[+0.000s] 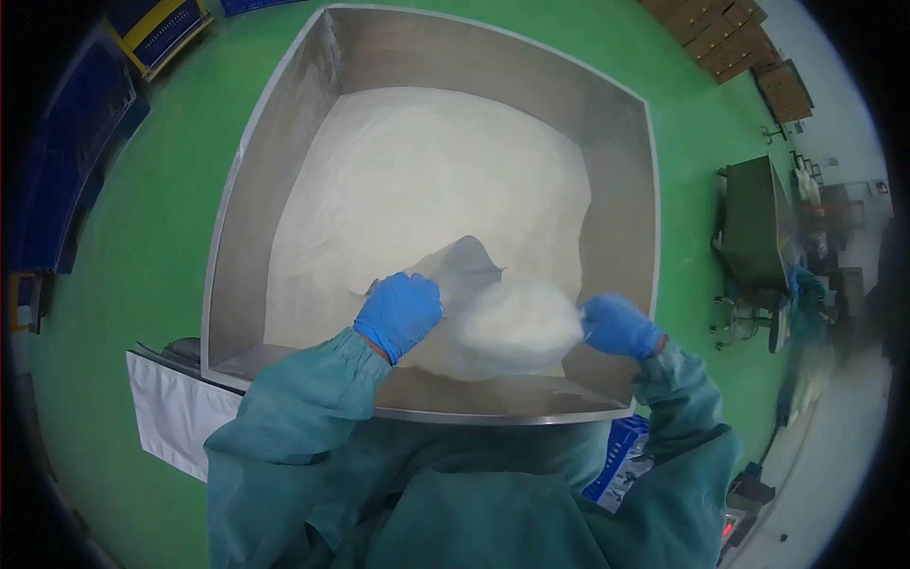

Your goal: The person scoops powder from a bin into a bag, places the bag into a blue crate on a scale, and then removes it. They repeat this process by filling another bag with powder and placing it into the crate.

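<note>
My left hand (399,314), in a blue glove, is closed over the near middle of a large metal bin (621,161). What its fingers pinch, perhaps the edge of clear plastic, is hard to see. My right hand (621,326), gloved alike, grips what looks like a scoop at the bin's near right. A rounded, motion-blurred heap of white powder (519,324) covers the scoop and hides its shape. Below and beyond both hands, a broad bed of white powder (436,161) fills the bin's floor. A grey, shadowed hollow (466,261) shows just beyond my hands.
A blue crate (618,455) with crumpled clear plastic stands by my right side. A white sheet-like panel (180,408) is at the bin's near left corner. To the right stands a metal cart (754,223); cardboard boxes (720,38) are stacked farther back.
</note>
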Available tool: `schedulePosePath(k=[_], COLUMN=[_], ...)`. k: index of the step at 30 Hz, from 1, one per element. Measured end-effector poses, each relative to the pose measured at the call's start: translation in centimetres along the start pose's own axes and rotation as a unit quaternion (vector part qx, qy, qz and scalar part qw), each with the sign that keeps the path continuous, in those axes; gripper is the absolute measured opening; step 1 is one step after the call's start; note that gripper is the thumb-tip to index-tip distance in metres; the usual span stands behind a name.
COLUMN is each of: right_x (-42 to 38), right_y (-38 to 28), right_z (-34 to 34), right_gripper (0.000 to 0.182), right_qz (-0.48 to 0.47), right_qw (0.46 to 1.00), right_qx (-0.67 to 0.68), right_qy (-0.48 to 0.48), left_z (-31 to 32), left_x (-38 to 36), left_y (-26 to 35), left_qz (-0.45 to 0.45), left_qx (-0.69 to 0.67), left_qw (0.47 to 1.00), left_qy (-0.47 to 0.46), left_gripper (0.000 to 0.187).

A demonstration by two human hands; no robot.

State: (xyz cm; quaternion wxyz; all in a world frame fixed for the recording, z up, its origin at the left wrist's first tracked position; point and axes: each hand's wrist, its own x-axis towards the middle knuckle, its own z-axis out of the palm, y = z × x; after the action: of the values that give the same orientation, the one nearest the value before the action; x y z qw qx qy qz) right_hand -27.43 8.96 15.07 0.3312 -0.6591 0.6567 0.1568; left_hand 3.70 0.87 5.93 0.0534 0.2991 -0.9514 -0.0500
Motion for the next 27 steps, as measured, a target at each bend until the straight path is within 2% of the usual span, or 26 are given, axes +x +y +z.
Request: schedulePosePath(k=[1,3,4,6,8,9,11,12,14,16,17,19,21,22,23,24,25,26,27], right_x=[-1.2,-2.0,-1.3,0.8,3.9,4.4,5.0,4.8,4.0,4.7,5.9,10.6,17.8,20.1,22.2,22.1,23.7,24.3,24.4], right_y=[-1.5,-4.6,-5.7,-8.2,-9.5,-9.8,-10.7,-10.6,-8.8,-6.2,-4.4,0.8,8.3,10.2,10.3,7.1,6.4,5.7,4.3], right_z=[-2.3,-5.2,-5.5,-5.6,-4.2,-4.1,-4.5,-5.2,-6.8,-7.2,-6.6,-2.6,5.9,10.7,15.4,17.6,24.1,28.3,28.7], right_gripper=[0.023,0.02,0.02,0.018,0.008,0.008,0.03,0.03,0.051,0.059,0.059,0.057,0.054,0.041,0.041,0.038,0.034,0.034,0.035], right_qz=[0.003,0.005,0.007,-0.027,-0.081,-0.079,-0.144,-0.145,-0.1,-0.047,-0.047,0.073,0.07,0.077,0.123,0.108,0.076,0.039,0.057], right_qw=[1.0,0.982,0.982,0.949,0.903,0.905,0.834,0.837,0.796,0.819,0.823,0.825,0.85,0.87,0.941,0.976,0.981,0.993,0.996], right_qx=[-0.006,-0.138,-0.14,-0.234,-0.359,-0.355,-0.424,-0.42,-0.425,-0.375,-0.37,-0.412,-0.325,-0.321,-0.261,-0.174,-0.176,-0.112,-0.066], right_qy=[0.002,0.126,0.129,0.209,0.222,0.222,0.323,0.319,0.419,0.433,0.429,0.38,0.408,0.365,0.175,0.067,0.037,0.027,-0.031], left_z=[-0.2,0.3,0.6,0.4,0.6,0.9,1.5,1.6,1.7,1.6,1.8,1.9,1.4,1.1,1.0,0.9,1.0,1.2,1.5], left_x=[0.0,-0.3,-0.4,-0.4,-0.3,-0.3,-0.5,-0.6,-0.8,-0.9,-1.1,-1.3,-1.1,-1.1,-1.1,-1.1,-1.2,-1.1,-1.3], left_y=[0.1,0.0,-0.1,-0.3,-0.6,-0.7,-1.2,-1.4,-1.4,-1.7,-1.6,-1.5,-1.3,-1.2,-1.2,-1.2,-1.1,-1.4,-1.8], left_qz=[0.0,-0.001,-0.001,-0.002,0.0,-0.004,-0.004,-0.006,-0.007,-0.018,-0.018,-0.056,-0.056,-0.057,-0.061,-0.062,-0.06,-0.059,-0.044], left_qx=[0.029,0.018,0.009,0.007,0.005,-0.008,-0.021,-0.014,-0.012,-0.053,-0.055,-0.053,-0.06,-0.07,-0.065,-0.05,-0.038,-0.035,-0.05], left_qw=[0.999,1.0,1.0,1.0,1.0,1.0,1.0,1.0,1.0,0.998,0.998,0.996,0.995,0.995,0.995,0.995,0.995,0.996,0.997], left_qy=[-0.037,-0.013,0.002,0.005,0.003,-0.005,-0.018,-0.01,-0.008,0.018,0.011,-0.037,-0.047,-0.051,-0.053,-0.058,-0.065,-0.065,-0.042], left_gripper=[0.003,0.003,0.005,0.005,0.005,0.005,0.005,0.005,0.005,0.009,0.009,0.023,0.025,0.028,0.028,0.027,0.026,0.026,0.026])
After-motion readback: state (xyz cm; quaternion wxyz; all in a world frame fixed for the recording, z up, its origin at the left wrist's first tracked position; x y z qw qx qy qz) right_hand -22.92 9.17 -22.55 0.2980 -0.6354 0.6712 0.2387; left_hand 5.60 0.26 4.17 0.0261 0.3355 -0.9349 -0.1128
